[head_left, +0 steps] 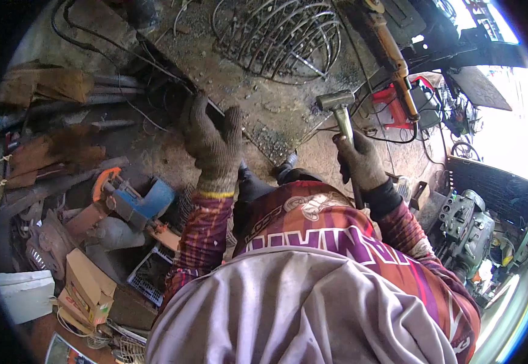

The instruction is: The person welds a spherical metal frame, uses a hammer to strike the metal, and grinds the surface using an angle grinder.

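My right hand [366,162], in a dirty knit glove, is closed round the handle of a hammer [337,101]. The hammer's metal head points up and away from me, over the front right edge of a worn metal worktable [264,112]. My left hand [211,142], gloved too, is at the table's left edge with thumb and fingers apart and nothing visible in it. Whether its fingertips touch the edge cannot be made out. Farther back on the table lies a round cage of bent metal rods [288,37], apart from both hands.
A long orange-brown tool with a black cable [391,51] lies at the table's right. Beyond it is a red plastic stool [390,104]. A greasy engine part [467,224] stands at right. At left are a blue-and-orange machine [150,199], a cardboard box [88,288] and scrap metal.
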